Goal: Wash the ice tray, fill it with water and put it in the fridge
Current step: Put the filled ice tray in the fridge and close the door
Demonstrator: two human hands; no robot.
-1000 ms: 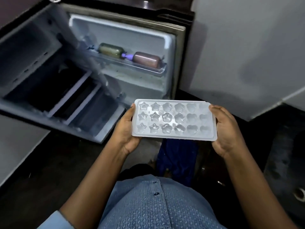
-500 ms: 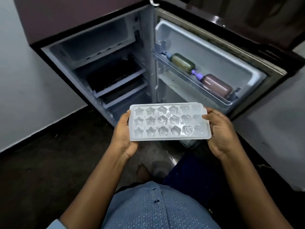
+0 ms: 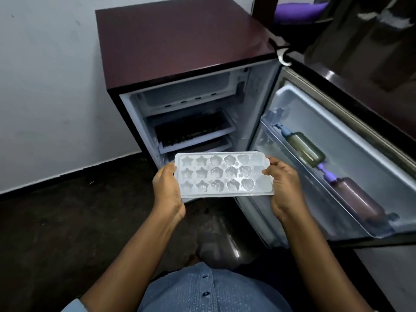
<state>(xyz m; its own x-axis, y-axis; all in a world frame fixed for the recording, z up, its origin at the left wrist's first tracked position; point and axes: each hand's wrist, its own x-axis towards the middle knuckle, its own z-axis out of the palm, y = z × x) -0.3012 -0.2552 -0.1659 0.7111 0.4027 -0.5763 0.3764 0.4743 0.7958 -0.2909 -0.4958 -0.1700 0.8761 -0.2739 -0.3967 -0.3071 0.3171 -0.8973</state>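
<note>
Gripping ice tray (image 3: 222, 174) at short ends with left hand (image 3: 167, 192), right hand (image 3: 284, 188); facing open fridge (image 3: 180, 41), bottles (image 3: 304, 149) in door shelf (image 3: 315, 188).

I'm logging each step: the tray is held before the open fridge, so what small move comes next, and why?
Probably ease the ice tray level, forward and up toward the top compartment: the fridge door stands open, the left hand and right hand grip the tray's short ends, and its moulds look filled.

Dark floor (image 3: 67, 233) carries fridge (image 3: 180, 41) at 12 o'clock. Door shelf (image 3: 333, 199), 3 o'clock: green bottle (image 3: 305, 149), brown bottle (image 3: 358, 201), lying end to end.
</note>
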